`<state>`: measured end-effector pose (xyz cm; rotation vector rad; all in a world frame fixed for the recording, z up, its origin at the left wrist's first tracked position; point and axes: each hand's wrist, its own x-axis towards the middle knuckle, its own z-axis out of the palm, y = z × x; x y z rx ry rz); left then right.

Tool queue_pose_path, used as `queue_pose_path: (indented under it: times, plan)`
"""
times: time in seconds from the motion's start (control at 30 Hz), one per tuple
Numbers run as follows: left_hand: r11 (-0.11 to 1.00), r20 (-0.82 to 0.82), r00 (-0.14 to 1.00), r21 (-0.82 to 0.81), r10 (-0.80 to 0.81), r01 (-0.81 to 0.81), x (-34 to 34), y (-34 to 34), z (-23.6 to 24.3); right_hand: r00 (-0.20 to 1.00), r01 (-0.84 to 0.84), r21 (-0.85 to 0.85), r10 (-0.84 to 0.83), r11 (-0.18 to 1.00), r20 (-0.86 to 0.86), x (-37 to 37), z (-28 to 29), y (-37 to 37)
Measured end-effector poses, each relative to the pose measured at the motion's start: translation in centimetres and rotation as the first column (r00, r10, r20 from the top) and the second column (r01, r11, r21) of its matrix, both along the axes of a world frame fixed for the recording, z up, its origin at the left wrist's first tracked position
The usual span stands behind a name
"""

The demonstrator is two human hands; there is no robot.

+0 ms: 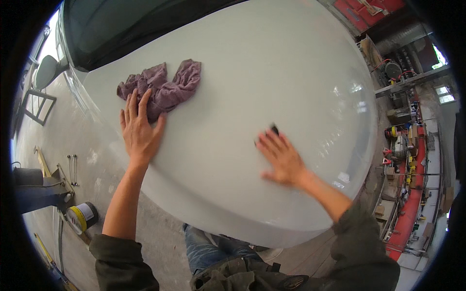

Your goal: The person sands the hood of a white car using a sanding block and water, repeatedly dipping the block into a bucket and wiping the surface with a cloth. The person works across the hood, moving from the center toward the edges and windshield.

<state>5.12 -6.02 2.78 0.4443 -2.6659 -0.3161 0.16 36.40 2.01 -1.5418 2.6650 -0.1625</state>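
Before me stretches the pale grey-white hood (242,87) of a vehicle. My left hand (141,126) lies open and flat at its left side, fingertips resting on the lower edge of a crumpled purple cloth (170,92). Further right, my right hand (281,157) presses palm down on the hood, slightly blurred. Beneath its fingers is a small black thing (274,129), of which only a bit sticks out past the fingertips; the hand covers the rest, so its kind cannot be made out.
The dark windshield (126,24) and a side mirror (46,72) are at upper left. On the concrete floor at left stand a black-and-yellow bucket (81,217), a blue metal piece (41,196) and a small frame (39,106). A cluttered red workbench (407,213) runs along the right.
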Motion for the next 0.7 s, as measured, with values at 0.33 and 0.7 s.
queue_pose_path:
  times: [0.33,0.7]
  plan:
    - [1.0,-0.022,1.0,-0.03,-0.011,0.01,0.0,-1.3,-0.6,0.964,0.213,-0.22,-0.241,0.952,-0.109,-12.4,-1.0,-15.5]
    - [1.0,-0.017,1.0,0.008,-0.022,0.022,0.0,0.3,0.1,0.979,0.195,-0.041,-0.197,0.98,-0.053,-1.0,0.5,0.3]
